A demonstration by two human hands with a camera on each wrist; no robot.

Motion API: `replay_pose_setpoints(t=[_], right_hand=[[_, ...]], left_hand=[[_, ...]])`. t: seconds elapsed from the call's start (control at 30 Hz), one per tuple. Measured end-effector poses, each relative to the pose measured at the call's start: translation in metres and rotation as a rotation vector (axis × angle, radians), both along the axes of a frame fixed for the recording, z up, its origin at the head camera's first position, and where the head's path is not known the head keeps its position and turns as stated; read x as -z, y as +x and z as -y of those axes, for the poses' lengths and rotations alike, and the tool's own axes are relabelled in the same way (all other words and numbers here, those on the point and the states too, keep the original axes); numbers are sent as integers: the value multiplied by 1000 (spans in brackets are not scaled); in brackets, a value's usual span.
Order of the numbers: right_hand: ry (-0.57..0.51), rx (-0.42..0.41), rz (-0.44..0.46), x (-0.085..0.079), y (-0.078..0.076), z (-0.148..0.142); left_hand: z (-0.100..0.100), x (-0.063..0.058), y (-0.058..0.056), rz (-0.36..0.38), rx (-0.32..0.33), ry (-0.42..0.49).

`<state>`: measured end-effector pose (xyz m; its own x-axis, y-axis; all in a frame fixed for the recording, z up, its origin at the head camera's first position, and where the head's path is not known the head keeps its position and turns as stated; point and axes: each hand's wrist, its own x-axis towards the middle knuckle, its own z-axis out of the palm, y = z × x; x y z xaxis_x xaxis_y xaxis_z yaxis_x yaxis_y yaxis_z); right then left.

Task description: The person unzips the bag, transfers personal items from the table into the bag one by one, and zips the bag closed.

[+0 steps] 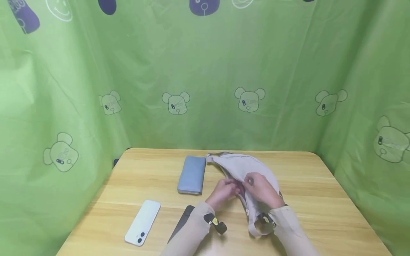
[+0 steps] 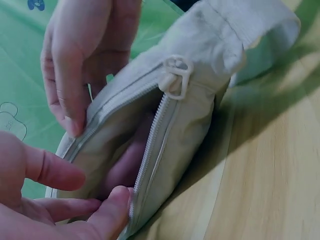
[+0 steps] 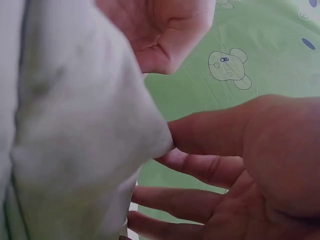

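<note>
A pale beige sling bag (image 1: 253, 164) lies on the table with its main zipper undone, the opening turned toward my left. My left hand (image 1: 223, 193) is at the mouth of the bag; in the left wrist view its fingertips (image 2: 117, 200) hold the near zipper edge. Across the opening, my right hand (image 1: 264, 191) pinches the fabric of the other edge between thumb and index finger (image 3: 200, 132). The zipper pull (image 2: 176, 80) sits at the end of the opening by the strap. Shadow hides most of the bag's inside.
Left of the bag lies a blue wallet (image 1: 192, 175). A white phone (image 1: 142, 223) rests camera side up nearer the front left. Partly under my left forearm is a dark flat item (image 1: 185, 219). A green curtain (image 1: 211, 128) surrounds the wooden table (image 1: 320, 192).
</note>
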<state>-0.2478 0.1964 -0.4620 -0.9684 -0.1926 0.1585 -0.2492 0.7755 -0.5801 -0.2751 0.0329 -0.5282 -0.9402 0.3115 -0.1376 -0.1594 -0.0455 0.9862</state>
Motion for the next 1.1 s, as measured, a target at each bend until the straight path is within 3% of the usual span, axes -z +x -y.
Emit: replay_pose_setpoints(t=[0.07, 0.2, 0.5, 0.7, 0.93, 1.03, 1.1], right_hand=[[-4, -15, 1, 0, -1, -1], [-10, -29, -2, 1, -1, -3], [-22, -60, -24, 2, -3, -6], [-29, -42, -30, 3, -6, -6], [-30, 67, -11, 0, -5, -10], [-9, 104, -17, -2, -4, -11], [4, 128, -2, -3, -3, -12]], left_hand=[[-1, 0, 0, 50, 17, 43], [0, 0, 2, 108, 51, 43], [-3, 6, 4, 133, 131, -47], [-8, 3, 2, 114, 144, -118], [-14, -1, -1, 106, 170, -94], [-14, -4, -2, 68, 182, -137], [-10, -9, -2, -4, 181, -221]])
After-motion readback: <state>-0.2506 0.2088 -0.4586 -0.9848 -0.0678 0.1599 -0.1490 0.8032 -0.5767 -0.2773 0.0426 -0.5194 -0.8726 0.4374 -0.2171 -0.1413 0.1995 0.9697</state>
